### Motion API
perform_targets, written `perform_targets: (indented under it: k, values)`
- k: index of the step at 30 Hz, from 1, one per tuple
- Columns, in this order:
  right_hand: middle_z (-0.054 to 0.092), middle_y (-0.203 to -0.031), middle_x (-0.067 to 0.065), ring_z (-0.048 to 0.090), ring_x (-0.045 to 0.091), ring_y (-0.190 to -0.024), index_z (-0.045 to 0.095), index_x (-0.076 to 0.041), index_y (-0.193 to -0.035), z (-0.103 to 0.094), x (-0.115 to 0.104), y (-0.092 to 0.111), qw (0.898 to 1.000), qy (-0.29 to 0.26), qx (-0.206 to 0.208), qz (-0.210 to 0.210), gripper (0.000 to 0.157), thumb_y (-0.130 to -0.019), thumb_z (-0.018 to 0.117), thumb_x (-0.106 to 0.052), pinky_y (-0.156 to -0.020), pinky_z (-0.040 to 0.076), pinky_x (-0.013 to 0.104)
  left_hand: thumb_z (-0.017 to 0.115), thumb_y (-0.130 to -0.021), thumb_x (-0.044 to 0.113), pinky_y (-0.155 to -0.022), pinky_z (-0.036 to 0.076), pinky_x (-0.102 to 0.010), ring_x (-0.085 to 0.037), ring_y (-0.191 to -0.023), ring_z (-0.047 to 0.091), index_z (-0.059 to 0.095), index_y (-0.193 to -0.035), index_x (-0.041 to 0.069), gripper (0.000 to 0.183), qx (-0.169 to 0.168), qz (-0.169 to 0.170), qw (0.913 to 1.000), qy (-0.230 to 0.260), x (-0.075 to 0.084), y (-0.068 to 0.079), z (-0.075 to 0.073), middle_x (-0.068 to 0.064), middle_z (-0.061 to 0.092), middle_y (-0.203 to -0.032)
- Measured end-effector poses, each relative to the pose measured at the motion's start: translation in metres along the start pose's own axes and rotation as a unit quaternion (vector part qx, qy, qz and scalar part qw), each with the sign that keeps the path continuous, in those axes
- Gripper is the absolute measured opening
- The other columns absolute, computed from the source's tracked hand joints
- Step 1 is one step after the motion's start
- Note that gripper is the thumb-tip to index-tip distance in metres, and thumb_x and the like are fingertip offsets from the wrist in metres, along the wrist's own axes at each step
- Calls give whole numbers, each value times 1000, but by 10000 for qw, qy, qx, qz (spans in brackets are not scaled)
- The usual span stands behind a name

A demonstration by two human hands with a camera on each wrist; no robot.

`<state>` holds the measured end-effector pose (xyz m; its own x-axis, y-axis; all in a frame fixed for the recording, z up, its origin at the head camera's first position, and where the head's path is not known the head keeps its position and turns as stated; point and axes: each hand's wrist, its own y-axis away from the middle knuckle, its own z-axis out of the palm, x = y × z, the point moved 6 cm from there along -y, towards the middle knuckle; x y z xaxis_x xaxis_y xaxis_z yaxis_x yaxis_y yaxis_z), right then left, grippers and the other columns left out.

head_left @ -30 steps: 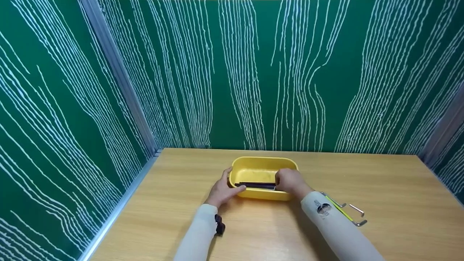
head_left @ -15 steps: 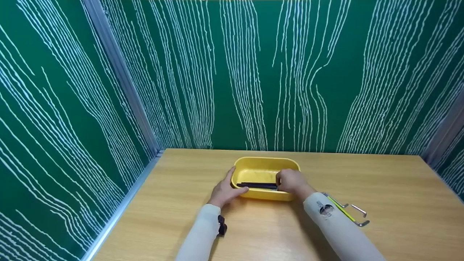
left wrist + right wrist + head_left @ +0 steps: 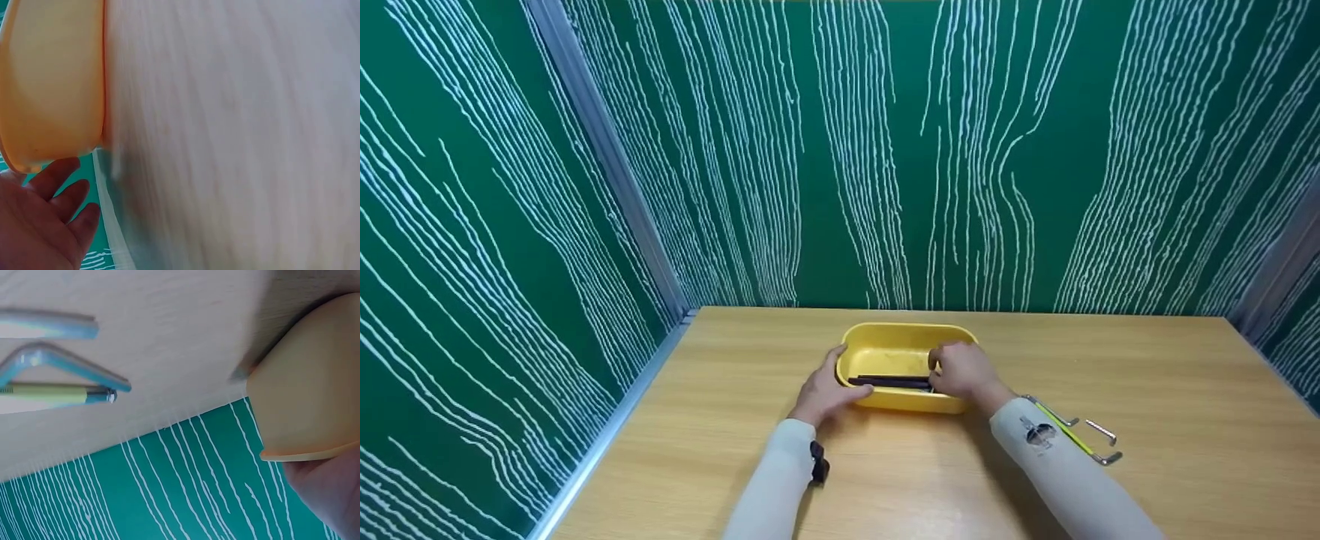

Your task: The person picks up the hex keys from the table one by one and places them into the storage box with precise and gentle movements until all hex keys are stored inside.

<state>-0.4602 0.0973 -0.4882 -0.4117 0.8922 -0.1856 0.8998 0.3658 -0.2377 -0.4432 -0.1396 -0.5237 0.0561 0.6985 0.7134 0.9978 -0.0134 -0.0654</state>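
A yellow bin (image 3: 911, 403) sits toward the far edge of the table, a few dark, slender bars (image 3: 892, 382) lying lengthwise in it along the near wall. My left hand (image 3: 823, 391) spans the bin's left end, thumb over the near rim, fingers loosely spread and touching the outside without closing round it. My right hand (image 3: 964, 370) reaches over the near right corner into the bin, fingers curled beside the right ends of the bars; whether they have hold of one I cannot tell, as my knuckles hide the fingertips. Off my right sleeve (image 3: 1069, 480), which bears a dark mark, a yellow-green rod (image 3: 1063, 429) with a bent metal end lies on the table, beside a silver bent rod (image 3: 1069, 424) and a small silver screw-like piece (image 3: 1101, 431). A dark device (image 3: 819, 463) shows at my left sleeve (image 3: 772, 480). The wood-grained table (image 3: 885, 465) meets a green wall (image 3: 840, 150) streaked with wavy white lines, and a grey metal post (image 3: 604, 142) slants along its left corner.
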Motion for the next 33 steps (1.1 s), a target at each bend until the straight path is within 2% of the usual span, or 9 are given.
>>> perform_targets:
  k: [4,12,19,27,33]
  values:
    - [57,-81,1,50,19,-70,66,-14,-84,-9,7,4,9998,-132,118,90,22,-70,64,-31,-69,44,39,69,-45,69,-94,35,-40,-18,-106,47,26,-131,42,100,-47,-20,9999,150,1,0,2,1,49,-124]
    - [54,-87,1,45,22,-80,64,-16,-87,-27,27,14,9991,1,395,131,21,-72,64,-31,-77,40,43,70,-47,67,-96,34,-40,-17,-108,46,26,-130,43,97,-88,20,9994,330,-2,-1,4,1,47,-127]
    - [54,-85,1,46,21,-79,62,-16,-89,-38,40,21,9986,-7,435,301,20,-73,63,-28,-74,40,42,72,-54,58,-97,34,-40,-17,-111,46,26,-130,42,90,-49,89,9996,277,-5,-2,3,2,46,-128]
    - [54,-88,0,48,21,-80,61,-17,-90,-48,55,31,9978,-80,365,554,21,-73,59,-30,-74,40,43,67,-48,69,-96,34,-39,-16,-111,46,26,-130,42,96,-88,-4,9998,183,-4,1,4,2,47,-127]
    - [56,-85,3,49,21,-76,61,-16,-91,-55,68,40,9975,-54,357,615,23,-75,57,-32,-66,39,39,67,-46,71,-96,34,-40,-17,-110,45,25,-129,44,97,-56,-48,9998,189,-3,1,3,2,46,-127]
